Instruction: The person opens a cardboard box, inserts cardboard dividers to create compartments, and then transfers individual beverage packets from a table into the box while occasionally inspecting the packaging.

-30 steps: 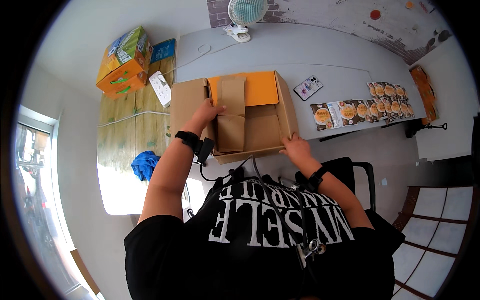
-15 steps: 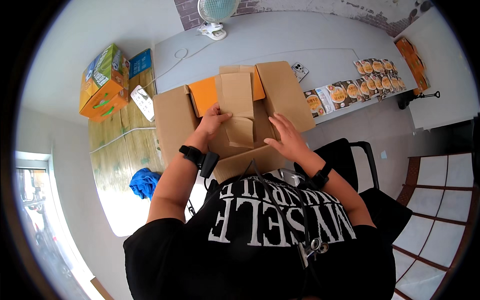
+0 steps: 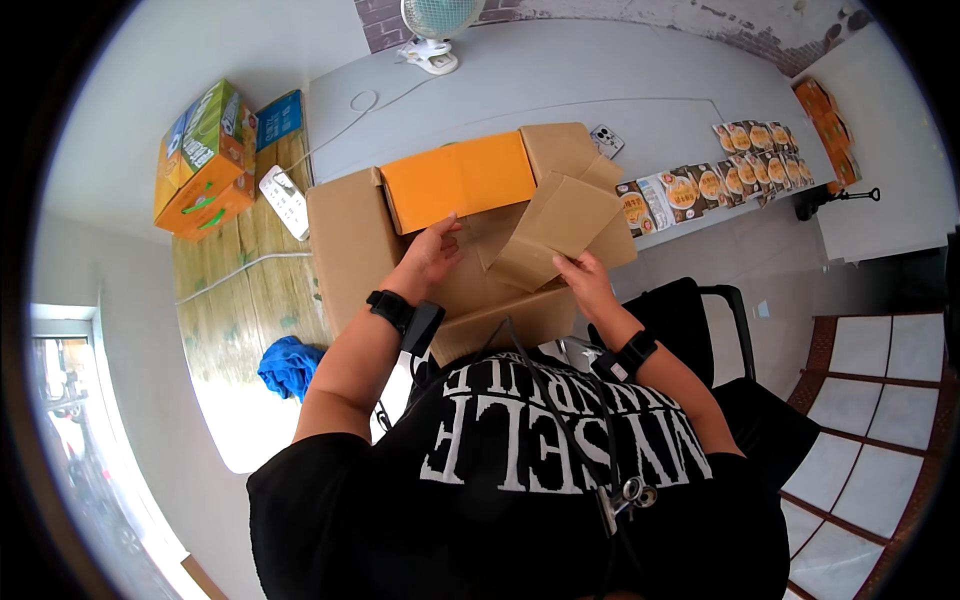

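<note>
A large brown cardboard box [image 3: 352, 232] with its flaps spread stands in front of me. My right hand [image 3: 588, 284] pinches the lower edge of a creased, folded cardboard piece [image 3: 562, 216], which tilts to the right over the box. My left hand [image 3: 436, 252] is over the box's left part, holding nothing, its fingers loosely bent and apart. Just beyond it, an orange panel [image 3: 460, 182] lies along the box's far side; whether it is a flap or a separate carton, I cannot tell.
A clip fan [image 3: 436, 30] stands on the grey table [image 3: 560, 70], and a phone [image 3: 606, 141] lies behind the box. Food packets [image 3: 708, 184] line the right. Leftward are colourful cartons [image 3: 208, 155], a power strip [image 3: 284, 202] and blue cloth [image 3: 290, 367]. A black chair [image 3: 665, 320] stands right.
The cardboard piece has passed from my left hand to my right and swung rightward, uncovering the orange panel. My left hand has let go; my right has closed on the piece.
</note>
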{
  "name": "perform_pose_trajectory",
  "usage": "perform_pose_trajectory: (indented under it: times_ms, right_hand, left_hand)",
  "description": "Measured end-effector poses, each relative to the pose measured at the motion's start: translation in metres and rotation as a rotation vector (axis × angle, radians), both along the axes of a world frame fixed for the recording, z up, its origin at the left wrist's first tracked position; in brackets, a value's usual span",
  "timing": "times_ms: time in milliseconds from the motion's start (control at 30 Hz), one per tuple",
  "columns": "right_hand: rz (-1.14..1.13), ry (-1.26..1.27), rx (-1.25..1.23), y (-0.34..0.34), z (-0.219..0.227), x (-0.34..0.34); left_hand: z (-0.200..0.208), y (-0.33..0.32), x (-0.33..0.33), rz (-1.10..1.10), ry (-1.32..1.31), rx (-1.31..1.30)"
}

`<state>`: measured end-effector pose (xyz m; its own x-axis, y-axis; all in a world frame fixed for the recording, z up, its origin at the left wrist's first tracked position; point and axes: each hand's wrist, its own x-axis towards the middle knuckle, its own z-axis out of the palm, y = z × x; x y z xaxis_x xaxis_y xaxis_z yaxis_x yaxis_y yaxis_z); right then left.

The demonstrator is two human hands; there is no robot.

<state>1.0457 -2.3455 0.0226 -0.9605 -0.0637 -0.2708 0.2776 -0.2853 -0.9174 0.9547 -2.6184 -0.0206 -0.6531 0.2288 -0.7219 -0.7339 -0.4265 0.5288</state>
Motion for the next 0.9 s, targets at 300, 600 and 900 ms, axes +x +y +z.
perform_pose_trajectory:
  times_ms: [300,600,900]
  right_hand:
    - [0.061,-0.033,0.061,0.006,-0.001,0.004]
    - [0.089,-0.075,0.093,0.009,0.003,0.003]
    - [0.062,-0.13,0.132,0.007,0.006,0.002]
  left_hand:
    - [0.051,-0.025,-0.021,0.05,0.518,-0.058]
    - [0.109,-0.02,-0.138,-0.128,0.915,-0.622]
    - [0.016,-0.036,-0.195,-0.775,0.698,-1.231]
